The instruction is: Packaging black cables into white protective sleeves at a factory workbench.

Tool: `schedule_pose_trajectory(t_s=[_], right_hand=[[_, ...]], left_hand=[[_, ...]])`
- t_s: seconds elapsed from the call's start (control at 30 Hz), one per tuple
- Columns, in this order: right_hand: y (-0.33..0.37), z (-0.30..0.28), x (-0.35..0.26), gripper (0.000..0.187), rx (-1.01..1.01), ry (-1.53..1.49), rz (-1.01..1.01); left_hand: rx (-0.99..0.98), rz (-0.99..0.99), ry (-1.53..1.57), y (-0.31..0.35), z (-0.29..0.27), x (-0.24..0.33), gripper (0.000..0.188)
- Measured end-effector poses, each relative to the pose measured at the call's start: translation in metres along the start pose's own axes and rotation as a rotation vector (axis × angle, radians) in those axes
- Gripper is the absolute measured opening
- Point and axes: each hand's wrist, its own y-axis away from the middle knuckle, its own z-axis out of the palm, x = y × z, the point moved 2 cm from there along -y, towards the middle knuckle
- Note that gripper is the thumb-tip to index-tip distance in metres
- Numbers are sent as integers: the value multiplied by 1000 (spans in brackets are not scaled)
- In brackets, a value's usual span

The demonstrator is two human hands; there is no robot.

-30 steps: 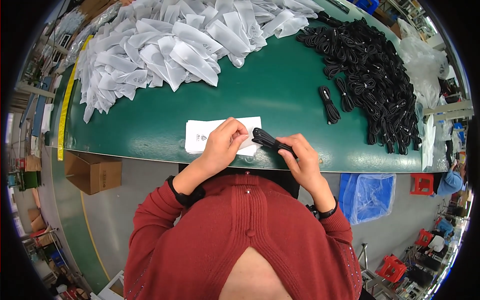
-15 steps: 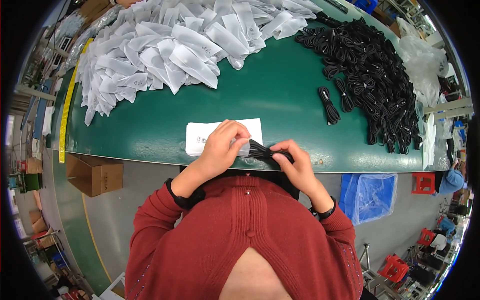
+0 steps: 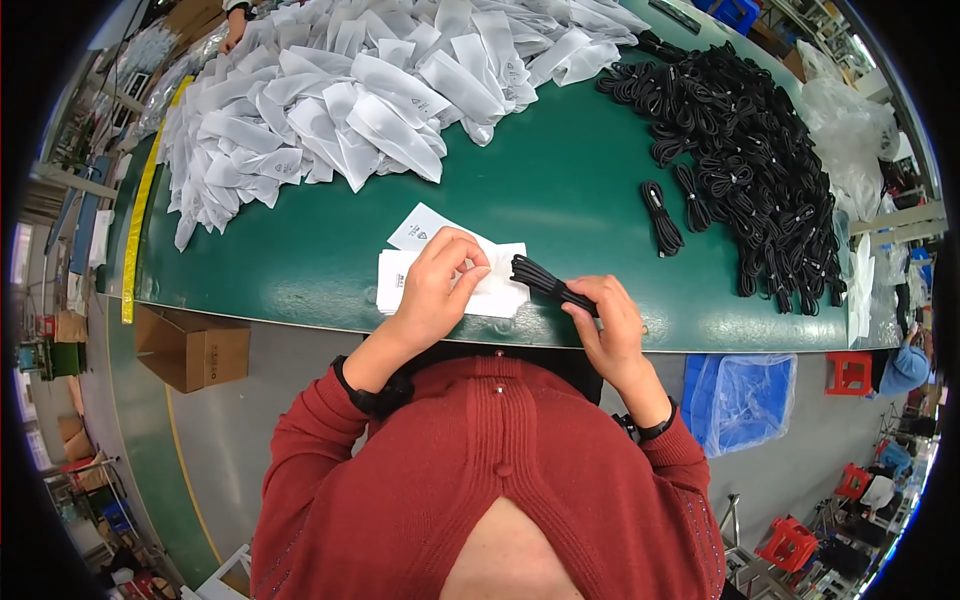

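Observation:
Near the table's front edge, my left hand pinches the edge of a thin white bag, which lies slanted over a stack of flat white bags. Fingers cover the spot where it is gripped. My right hand is closed around the right end of a coiled black cable. The cable's free, looped end points left, close to the bag's edge; whether it touches the bag I cannot tell.
A large heap of white bags covers the far left of the green table. Bundled black cables are heaped at the right, a single cable bundle beside them. Another person's hand reaches in at the far left. Below stands a blue crate.
The white bag at my left fingers has turned, its far end now sticking out beyond the stack. My right hand and the cable have shifted slightly right. Another person's hand shows more at far left.

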Motion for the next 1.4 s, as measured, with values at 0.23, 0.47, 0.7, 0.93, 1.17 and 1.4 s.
schedule_pose_trajectory(t_s=[0.23, 0.47, 0.7, 0.93, 1.17, 1.4], right_hand=[[5, -3, -5, 17, 5, -210, 287], [14, 9, 12, 16, -76, -820, 881], [19, 15, 16, 19, -103, -1122, 1032], [23, 19, 7, 16, -130, -1056, 1044], [-13, 9, -13, 29, -57, 1, -115], [-35, 16, -19, 35, -12, -271, 130]], left_hand=[[-12, 10, 41, -2, 7, -3, 6], [-10, 31, 51, -3, 8, -1, 5], [-15, -38, 106, -1, 8, 1, 5], [-70, 185, 4, -1, 11, 10, 12], [-67, 180, -64, -5, 6, 20, 14], [-55, 138, 53, -23, -1, 22, 10]])
